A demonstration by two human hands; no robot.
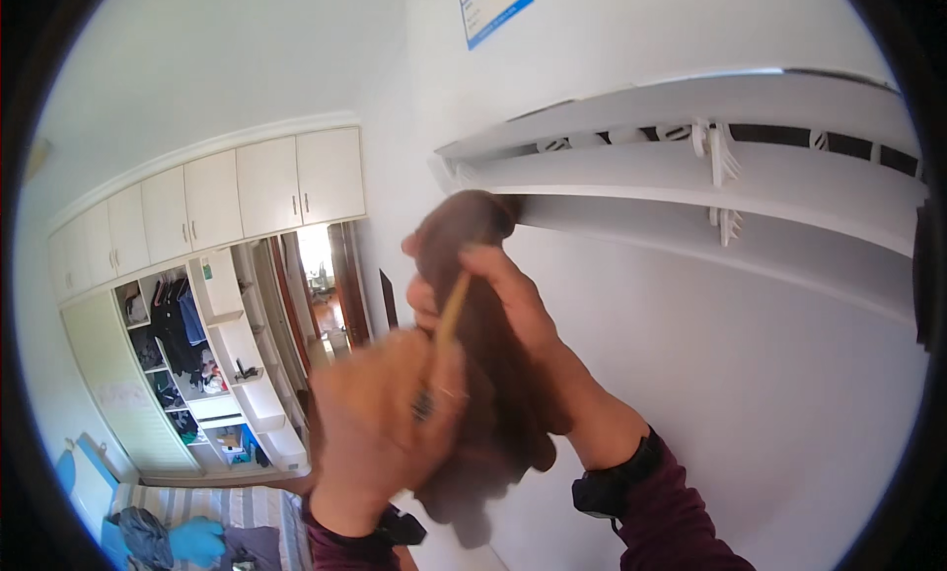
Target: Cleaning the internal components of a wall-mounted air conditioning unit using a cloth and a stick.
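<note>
A bundle of brown cloth (484, 393) hangs in front of me, blurred, with its lower folds dangling loose. Near its top, my right hand (518, 297) grips it, thumb in front and fingertips showing at its left side. My left hand (388, 416) is lower and to the left, closed around the lower end of a thin yellow strip (453, 308). That strip runs up across the cloth to my right thumb; blur hides whether it is a band or a stick.
Just beyond the cloth, a white wall-mounted unit (666, 175), apparently an opened air conditioner, juts from the wall. A labelled sheet (496, 9) hangs above. Cabinets (211, 194), a wardrobe with clothes (174, 312), a doorway (325, 290) and a bed (251, 504) lie to the left.
</note>
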